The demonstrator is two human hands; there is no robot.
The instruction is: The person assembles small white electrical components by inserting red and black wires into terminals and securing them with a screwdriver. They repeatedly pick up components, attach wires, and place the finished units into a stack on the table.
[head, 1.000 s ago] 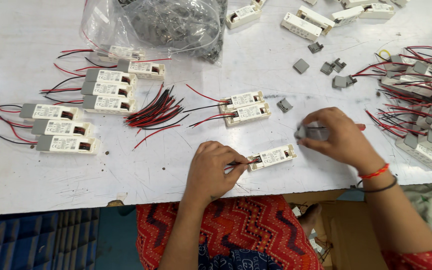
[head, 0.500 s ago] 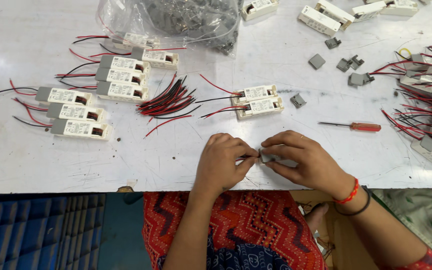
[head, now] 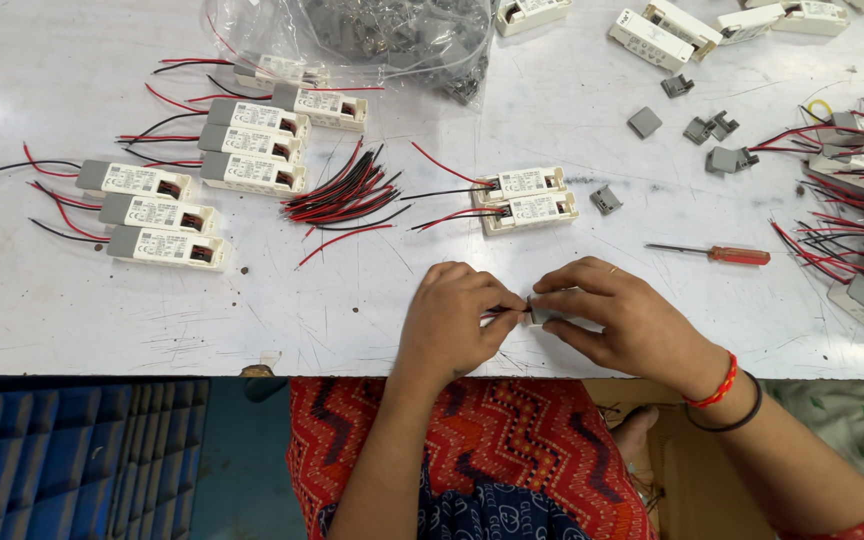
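- Driver modules [head: 524, 197] with red and black leads lie just beyond the hands; a red-handled screwdriver [head: 712, 254] rests to the right on the white table [head: 72, 310].
- Both hands sit close together, knuckles up.
- Left hand [head: 449, 322] pinches wires [head: 500, 311]; right hand [head: 624, 316] grips a small white module [head: 536, 314] between them, at the table's near edge.
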